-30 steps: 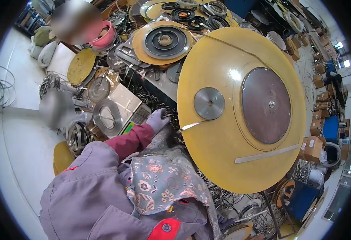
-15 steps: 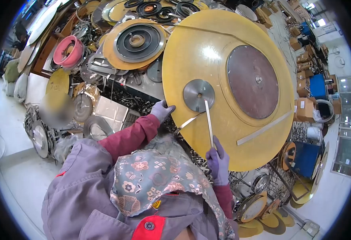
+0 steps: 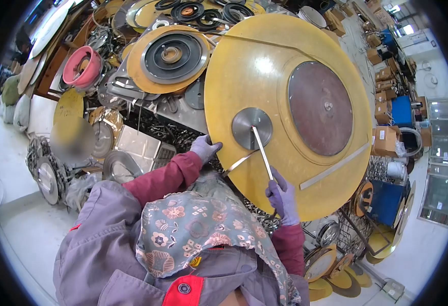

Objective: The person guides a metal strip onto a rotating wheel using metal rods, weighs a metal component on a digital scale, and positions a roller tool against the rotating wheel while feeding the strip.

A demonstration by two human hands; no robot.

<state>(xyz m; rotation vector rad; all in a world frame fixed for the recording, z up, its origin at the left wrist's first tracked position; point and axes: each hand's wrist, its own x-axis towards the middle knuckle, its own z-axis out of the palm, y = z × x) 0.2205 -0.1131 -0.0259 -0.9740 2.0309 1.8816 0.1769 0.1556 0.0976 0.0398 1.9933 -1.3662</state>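
A large yellow disc (image 3: 257, 89) is tilted in front of me. On its face sit a small grey metal disc (image 3: 243, 133) with a centre hole and a larger brown disc (image 3: 320, 115). My right hand (image 3: 282, 200), in a purple-grey glove, is closed round a slim silvery metal rod (image 3: 263, 153). The rod's far tip, with a spot of red by it, is at the centre of the small disc. My left hand (image 3: 205, 148), gloved too, grips the yellow disc's left rim. A thin metal strip (image 3: 240, 163) crosses the lower left rim between my hands.
A flat grey strip (image 3: 334, 167) lies on the yellow disc's lower right. To the left are another yellow disc with black rings (image 3: 170, 55), a pink basin (image 3: 82, 67) and metal scraps. Cardboard boxes (image 3: 385, 140) are stacked on the right.
The rod's tip has moved left and slightly up, from the small disc's lower edge to its centre. My right hand has shifted slightly right. My left hand stays at the rim.
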